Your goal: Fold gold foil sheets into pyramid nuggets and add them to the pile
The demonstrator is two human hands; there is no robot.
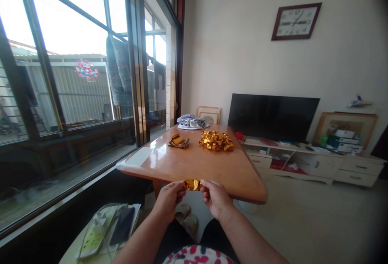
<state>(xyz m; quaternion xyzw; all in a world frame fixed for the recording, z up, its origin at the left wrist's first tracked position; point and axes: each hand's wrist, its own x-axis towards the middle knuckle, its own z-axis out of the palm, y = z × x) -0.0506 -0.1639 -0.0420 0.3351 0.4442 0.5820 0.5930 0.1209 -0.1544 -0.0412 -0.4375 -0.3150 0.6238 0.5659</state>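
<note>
Patterned top (198, 254) down at 6 o'clock, gold foil (192, 185) up at 12, left hand (168, 199) and right hand (216, 197) each pinching an end. Shiny gold pile's (216, 140) on the table (172, 167), between 12 and 1.

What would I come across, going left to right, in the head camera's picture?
Round multicoloured decoration → hanging blue garment → the person's left hand → gold foil strip pinched between both hands → the person's right hand → wall clock.
</note>
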